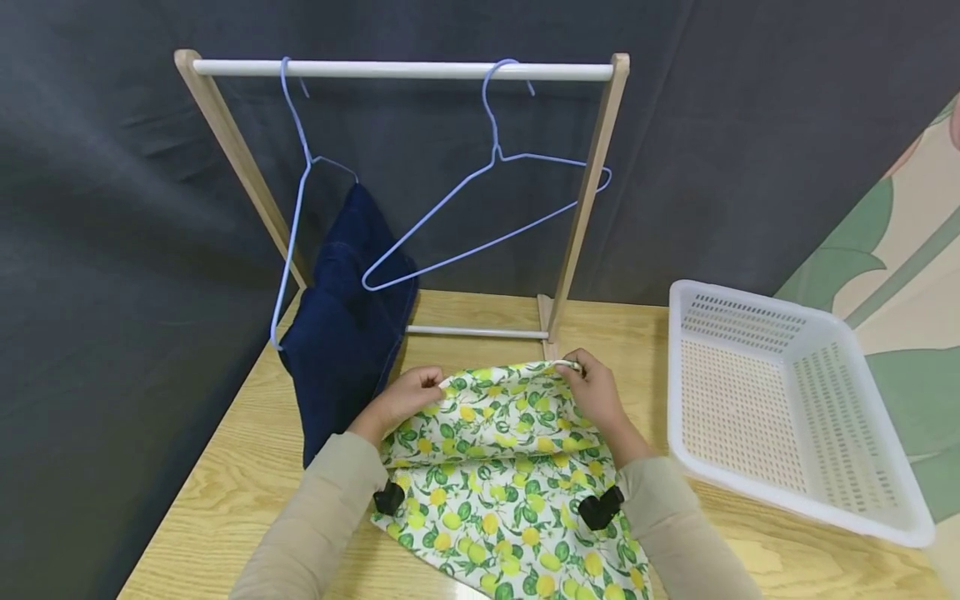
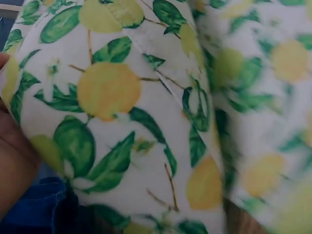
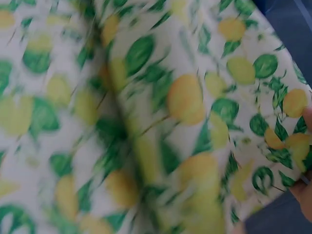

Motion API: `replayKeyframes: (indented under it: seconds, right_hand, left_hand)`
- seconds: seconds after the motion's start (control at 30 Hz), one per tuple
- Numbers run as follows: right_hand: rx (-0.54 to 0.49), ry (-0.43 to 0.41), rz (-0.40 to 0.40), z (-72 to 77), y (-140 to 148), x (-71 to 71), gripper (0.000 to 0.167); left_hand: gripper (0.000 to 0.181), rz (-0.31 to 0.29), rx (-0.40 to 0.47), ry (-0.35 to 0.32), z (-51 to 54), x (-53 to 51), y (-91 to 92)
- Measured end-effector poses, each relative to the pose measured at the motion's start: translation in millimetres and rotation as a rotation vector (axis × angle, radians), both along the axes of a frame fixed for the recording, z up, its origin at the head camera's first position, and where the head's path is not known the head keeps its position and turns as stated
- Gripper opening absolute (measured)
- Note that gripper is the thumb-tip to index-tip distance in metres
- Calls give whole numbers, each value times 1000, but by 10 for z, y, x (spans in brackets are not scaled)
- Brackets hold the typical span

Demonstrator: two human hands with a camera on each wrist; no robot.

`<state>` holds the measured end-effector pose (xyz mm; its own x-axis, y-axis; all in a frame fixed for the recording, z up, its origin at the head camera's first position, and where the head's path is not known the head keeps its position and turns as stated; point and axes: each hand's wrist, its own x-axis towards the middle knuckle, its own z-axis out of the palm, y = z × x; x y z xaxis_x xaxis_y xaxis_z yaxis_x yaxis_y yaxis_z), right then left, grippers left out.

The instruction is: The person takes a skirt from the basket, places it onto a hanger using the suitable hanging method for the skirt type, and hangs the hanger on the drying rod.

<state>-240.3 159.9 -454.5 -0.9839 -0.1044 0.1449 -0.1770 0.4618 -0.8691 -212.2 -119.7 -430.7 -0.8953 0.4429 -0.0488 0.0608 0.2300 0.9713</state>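
A white cloth printed with lemons and green leaves [image 1: 495, 508] hangs between both hands, its upper edge raised and its lower part spread over the table. My left hand [image 1: 408, 398] pinches the upper left corner between thumb and fingers. At the upper right corner, my right hand [image 1: 594, 392] grips the edge the same way. The print fills both wrist views, where only parts of the left hand [image 2: 14, 156] and right hand [image 3: 304, 190] show at the sides. Whether the cloth is a garment is not clear.
Behind the hands stands a rack with a white rail [image 1: 405, 70] and wooden posts. A bare blue hanger [image 1: 450, 196] hangs on its right; another hanger [image 1: 296, 217] at left bears dark blue denim [image 1: 345, 308]. A white plastic basket [image 1: 750, 408] sits on the wooden table [image 1: 195, 517] at right.
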Motion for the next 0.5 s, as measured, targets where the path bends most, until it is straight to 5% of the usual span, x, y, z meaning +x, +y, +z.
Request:
replayKeyframes:
  seconds: [0.2, 0.37, 0.5]
  right_hand:
    - [4, 172, 13, 275, -44, 53, 10]
    - [-8, 212, 5, 370, -34, 67, 9]
    - [1, 195, -18, 390, 15, 64, 10]
  left_hand:
    - [19, -19, -127, -53, -297, -57, -128]
    - [84, -40, -546, -117, -453, -3, -188]
    - [71, -35, -786, 5, -575, 8, -258]
